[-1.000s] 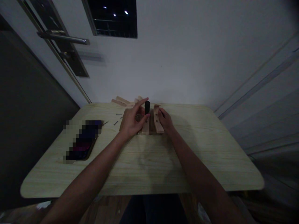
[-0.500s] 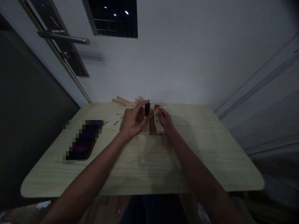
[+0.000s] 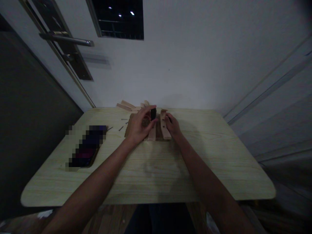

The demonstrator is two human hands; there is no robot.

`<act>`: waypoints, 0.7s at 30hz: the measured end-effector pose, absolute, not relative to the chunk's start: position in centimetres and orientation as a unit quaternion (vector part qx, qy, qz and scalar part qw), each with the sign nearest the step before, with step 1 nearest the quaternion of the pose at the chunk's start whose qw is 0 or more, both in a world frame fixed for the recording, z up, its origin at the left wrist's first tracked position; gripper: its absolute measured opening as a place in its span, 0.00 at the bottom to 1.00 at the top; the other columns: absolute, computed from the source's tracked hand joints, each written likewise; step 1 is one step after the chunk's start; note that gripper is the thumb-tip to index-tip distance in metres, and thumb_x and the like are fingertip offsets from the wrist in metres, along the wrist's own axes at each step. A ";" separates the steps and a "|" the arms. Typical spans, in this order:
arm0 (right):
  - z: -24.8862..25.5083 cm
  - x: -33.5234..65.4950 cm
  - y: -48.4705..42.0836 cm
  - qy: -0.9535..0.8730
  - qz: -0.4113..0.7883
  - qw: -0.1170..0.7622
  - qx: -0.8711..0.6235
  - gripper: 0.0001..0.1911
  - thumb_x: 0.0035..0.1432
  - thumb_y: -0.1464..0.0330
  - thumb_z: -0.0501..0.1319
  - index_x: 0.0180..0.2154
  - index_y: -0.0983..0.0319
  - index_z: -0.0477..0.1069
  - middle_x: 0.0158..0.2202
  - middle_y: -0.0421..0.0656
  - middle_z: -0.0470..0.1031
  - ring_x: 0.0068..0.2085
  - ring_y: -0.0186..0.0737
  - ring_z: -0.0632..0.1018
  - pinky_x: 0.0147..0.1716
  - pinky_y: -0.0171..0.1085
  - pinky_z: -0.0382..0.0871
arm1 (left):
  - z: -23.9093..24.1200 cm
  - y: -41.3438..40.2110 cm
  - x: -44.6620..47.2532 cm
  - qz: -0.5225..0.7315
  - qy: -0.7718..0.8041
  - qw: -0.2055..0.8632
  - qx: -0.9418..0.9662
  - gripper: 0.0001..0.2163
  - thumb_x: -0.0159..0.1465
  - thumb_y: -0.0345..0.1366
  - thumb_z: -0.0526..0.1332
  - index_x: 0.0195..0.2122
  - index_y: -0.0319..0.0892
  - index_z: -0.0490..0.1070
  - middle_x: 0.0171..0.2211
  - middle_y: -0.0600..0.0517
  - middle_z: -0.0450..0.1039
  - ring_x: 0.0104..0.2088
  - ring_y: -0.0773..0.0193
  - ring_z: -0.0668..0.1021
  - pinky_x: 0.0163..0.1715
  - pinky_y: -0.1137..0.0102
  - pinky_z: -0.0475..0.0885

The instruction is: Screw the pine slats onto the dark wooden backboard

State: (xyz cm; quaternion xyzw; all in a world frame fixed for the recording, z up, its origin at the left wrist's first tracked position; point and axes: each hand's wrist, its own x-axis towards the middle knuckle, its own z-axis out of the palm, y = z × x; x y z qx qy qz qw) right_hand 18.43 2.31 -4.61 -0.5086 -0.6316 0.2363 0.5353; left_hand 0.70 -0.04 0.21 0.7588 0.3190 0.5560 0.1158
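Observation:
Between the thumb and forefinger of my left hand is a small black block-shaped piece, held upright; its exact kind is unclear. My right hand has its fingers closed on the right side of a pale wooden piece with holes, which stands at the right end of a brown board. Below the black piece lies a flat wooden strip, partly covered by my left fingers. The middle of the brown board is partly hidden by my left hand.
Several loose wooden strips lie at the table's back edge against the white door. Screws are scattered left of the board. A phone, partly blurred out, rests on the left of the table.
The black piece has turned slightly in my left fingers. My right hand and the wooden piece stay where they were.

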 end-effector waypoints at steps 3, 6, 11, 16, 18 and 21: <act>-4.6 18.5 2.3 -0.631 0.237 0.537 -0.508 0.24 0.59 0.47 0.48 0.39 0.58 0.71 0.38 0.48 0.77 0.43 0.48 0.76 0.44 0.46 0.70 | 0.2 -0.1 0.7 0.556 0.320 0.120 0.758 0.22 0.61 0.39 0.65 0.57 0.51 0.65 0.46 0.50 0.73 0.37 0.65 0.76 0.38 0.69 0.75; -4.5 18.5 2.2 -0.632 0.237 0.535 -0.508 0.23 0.59 0.49 0.48 0.39 0.59 0.71 0.38 0.48 0.77 0.41 0.48 0.76 0.43 0.46 0.70 | 0.3 -0.1 0.7 0.557 0.314 0.125 0.758 0.21 0.62 0.39 0.64 0.56 0.50 0.65 0.47 0.50 0.72 0.38 0.64 0.76 0.38 0.69 0.75; -4.5 18.4 2.1 -0.631 0.243 0.537 -0.505 0.21 0.60 0.50 0.48 0.39 0.57 0.70 0.38 0.47 0.77 0.41 0.46 0.75 0.42 0.44 0.69 | 0.6 -0.4 0.7 0.550 0.317 0.119 0.763 0.21 0.62 0.38 0.63 0.56 0.50 0.65 0.47 0.50 0.73 0.38 0.65 0.76 0.39 0.68 0.75; -4.4 18.3 2.1 -0.630 0.245 0.536 -0.507 0.23 0.59 0.49 0.48 0.38 0.58 0.70 0.38 0.47 0.77 0.41 0.47 0.75 0.42 0.44 0.69 | 0.6 -0.6 0.3 0.533 0.322 0.133 0.771 0.26 0.63 0.38 0.62 0.62 0.50 0.58 0.47 0.49 0.73 0.38 0.64 0.77 0.41 0.66 0.75; -4.3 18.4 2.0 -0.632 0.247 0.534 -0.505 0.23 0.59 0.49 0.48 0.39 0.58 0.70 0.38 0.47 0.77 0.42 0.47 0.75 0.43 0.44 0.69 | 0.6 -0.6 0.2 0.526 0.303 0.156 0.779 0.28 0.65 0.38 0.59 0.65 0.49 0.53 0.47 0.48 0.73 0.40 0.63 0.77 0.42 0.66 0.75; -4.3 18.4 2.1 -0.638 0.243 0.534 -0.499 0.22 0.60 0.50 0.48 0.39 0.58 0.70 0.39 0.47 0.77 0.41 0.46 0.75 0.43 0.43 0.69 | 0.5 -0.6 0.3 0.522 0.273 0.183 0.787 0.27 0.67 0.37 0.56 0.66 0.48 0.50 0.48 0.47 0.73 0.42 0.64 0.78 0.44 0.66 0.75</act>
